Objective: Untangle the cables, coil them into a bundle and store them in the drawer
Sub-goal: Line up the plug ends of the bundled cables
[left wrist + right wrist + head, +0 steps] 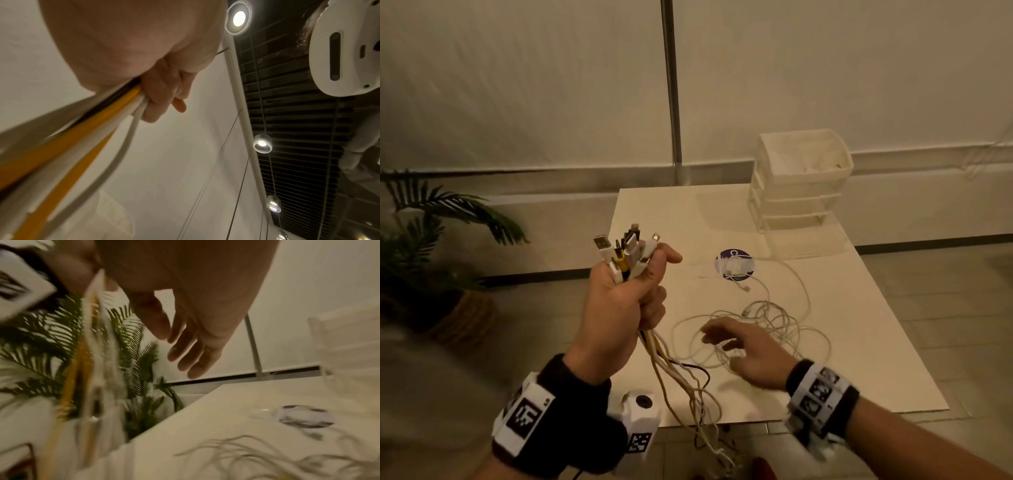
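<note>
1. Trailing limp and light, the cables [681, 370] hung from the left hand [619, 308], which clenched their plug ends upright.
2. The right hand [746, 349], fingers spread and holding nothing, hovered over the loose tangle [774, 325] on the board [859, 308].
3. Gathering near the plugs seemed the safest hold.
4. The drawer unit [798, 192] stood at the board's far end.

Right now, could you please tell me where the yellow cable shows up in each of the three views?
Head: the yellow cable sits in the fist of the left hand, left of centre, trailing down over the table edge.
Left wrist: it runs from lower left up into the curled fingers.
Right wrist: a blurred yellow streak at left.
Shared landmark: that left hand's cable bundle.
</note>
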